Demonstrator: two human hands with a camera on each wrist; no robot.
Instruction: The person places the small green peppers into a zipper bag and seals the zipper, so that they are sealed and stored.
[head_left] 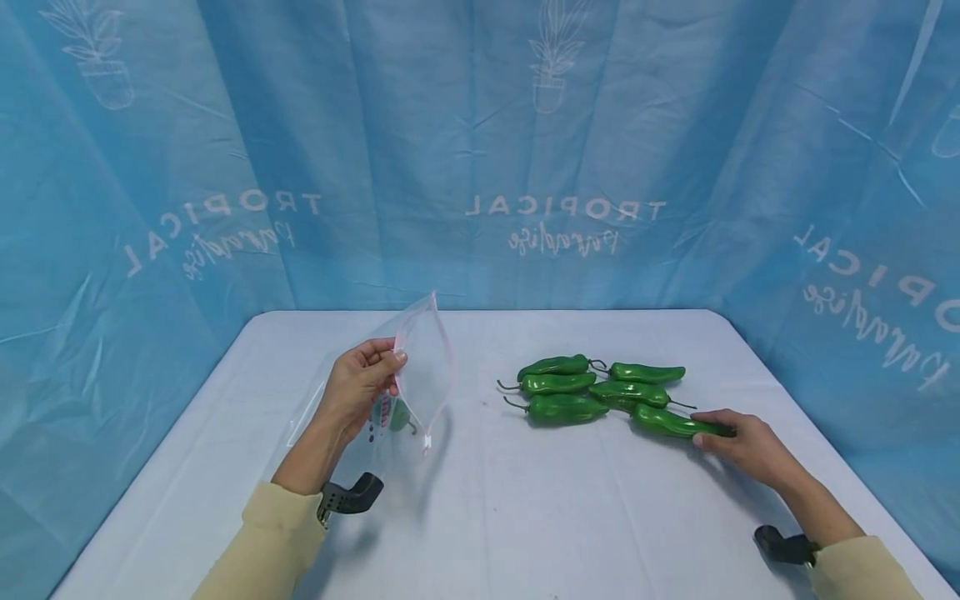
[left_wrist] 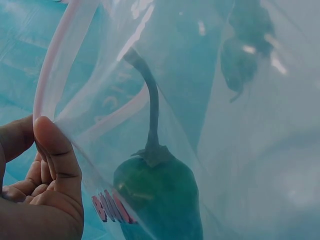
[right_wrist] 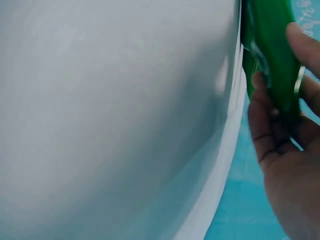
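My left hand (head_left: 360, 387) pinches the rim of a clear zip bag (head_left: 427, 358) between thumb and fingers, and the bag's mouth gapes to the right. Inside the bag is a green chili pepper (left_wrist: 157, 195) with its stem up, seen through the plastic in the left wrist view. My right hand (head_left: 746, 450) grips the tapered end of another green pepper (head_left: 667, 422), the front right one of a group. In the right wrist view, thumb and fingers lie on both sides of this pepper (right_wrist: 275, 50). Whether it touches the table is unclear.
Several more green peppers (head_left: 562, 408) lie grouped on the white table (head_left: 555, 517), right of the bag. A blue printed curtain (head_left: 480, 150) hangs behind and at both sides. Dark camera mounts (head_left: 352, 493) sit on both wrists.
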